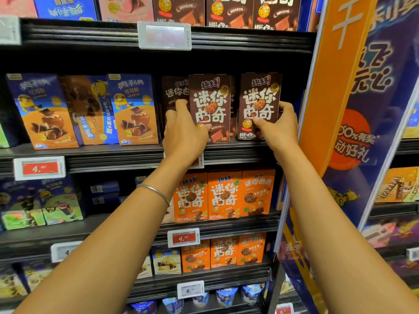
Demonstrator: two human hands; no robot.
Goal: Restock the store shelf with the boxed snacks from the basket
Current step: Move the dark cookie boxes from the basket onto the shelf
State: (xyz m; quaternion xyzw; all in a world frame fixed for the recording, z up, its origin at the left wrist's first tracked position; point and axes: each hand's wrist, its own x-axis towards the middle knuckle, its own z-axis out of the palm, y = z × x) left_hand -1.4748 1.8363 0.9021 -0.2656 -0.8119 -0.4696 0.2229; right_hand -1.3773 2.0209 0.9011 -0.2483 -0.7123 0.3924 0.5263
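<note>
Two dark brown cookie boxes stand upright at the front of the middle shelf (238, 152). My left hand (184, 132) grips the left brown box (210, 105) by its left edge and lower front. My right hand (277, 125) holds the right brown box (259, 103) by its right edge, thumb on the front. A third brown box (173, 91) stands behind the left one, partly hidden by my fingers. The basket is out of view.
Blue-and-orange snack boxes (133, 109) fill the shelf to the left. Orange cookie boxes (224, 196) line the shelf below. An orange and purple display panel (335, 87) bounds the shelf on the right. Price tags (39, 168) sit on the shelf rails.
</note>
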